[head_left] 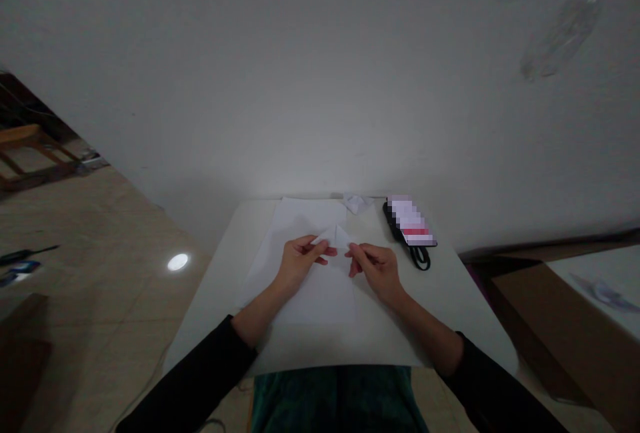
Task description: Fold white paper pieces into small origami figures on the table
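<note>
A small piece of folded white paper [342,238] is held up between my two hands over the table. My left hand [301,258] pinches its left side with thumb and fingers. On the right side, my right hand [374,267] grips the paper's edge between thumb and forefinger. Larger white paper sheets [300,299] lie flat on the table under my hands. Another small folded paper piece [357,203] rests at the table's back edge, beyond my hands. The exact fold is too small to make out.
The white table [220,326] stands against a grey wall [320,86]. At its back right lies a phone [425,238] with a blurred screen, beside a black cord [421,258]. Right of the table is a cardboard box [560,313]. A wooden stool [23,136] stands far left.
</note>
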`<move>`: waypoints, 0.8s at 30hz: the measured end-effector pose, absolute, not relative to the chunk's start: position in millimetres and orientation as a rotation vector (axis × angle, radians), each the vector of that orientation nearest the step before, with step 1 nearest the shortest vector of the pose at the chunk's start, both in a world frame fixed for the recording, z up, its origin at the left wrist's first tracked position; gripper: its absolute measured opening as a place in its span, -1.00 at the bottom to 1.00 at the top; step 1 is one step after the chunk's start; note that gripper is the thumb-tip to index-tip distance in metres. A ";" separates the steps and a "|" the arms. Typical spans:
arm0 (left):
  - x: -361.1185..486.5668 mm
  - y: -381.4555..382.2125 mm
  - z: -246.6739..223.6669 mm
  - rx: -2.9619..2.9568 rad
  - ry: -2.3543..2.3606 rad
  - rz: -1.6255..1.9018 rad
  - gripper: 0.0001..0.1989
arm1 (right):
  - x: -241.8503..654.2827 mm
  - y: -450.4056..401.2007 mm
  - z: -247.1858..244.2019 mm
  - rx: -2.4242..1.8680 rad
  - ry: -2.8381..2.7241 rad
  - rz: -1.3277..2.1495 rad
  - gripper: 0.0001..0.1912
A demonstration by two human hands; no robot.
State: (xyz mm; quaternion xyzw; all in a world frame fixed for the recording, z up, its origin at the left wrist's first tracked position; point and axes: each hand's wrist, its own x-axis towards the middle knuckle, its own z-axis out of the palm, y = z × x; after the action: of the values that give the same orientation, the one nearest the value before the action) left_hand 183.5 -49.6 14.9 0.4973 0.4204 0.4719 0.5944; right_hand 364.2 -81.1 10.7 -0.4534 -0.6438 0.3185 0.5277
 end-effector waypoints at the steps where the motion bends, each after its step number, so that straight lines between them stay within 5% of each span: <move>1: 186.4 -51.7 13.4 1.110 0.961 1.127 -0.60 | 361.7 -82.9 8.3 -1.083 -1.566 0.716 -0.62; 9: 196.3 -64.2 12.8 0.725 0.812 1.156 -0.54 | 357.1 -87.6 -2.2 -0.992 -1.745 0.350 -0.56; 17: 188.8 -62.4 20.3 0.879 0.873 1.120 -0.46 | 362.3 -84.5 -2.3 -1.013 -1.815 0.256 -0.59; 24: 180.0 -52.8 22.7 1.265 0.971 1.171 -0.60 | 369.0 -79.1 -1.1 -1.015 -1.825 0.268 -0.66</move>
State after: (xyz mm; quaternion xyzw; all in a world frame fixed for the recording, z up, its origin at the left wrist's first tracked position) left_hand 180.0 -52.8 22.7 0.5344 0.4102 0.4947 0.5490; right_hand 369.0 -79.1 -1.1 -0.4188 -0.7529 0.1105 0.4955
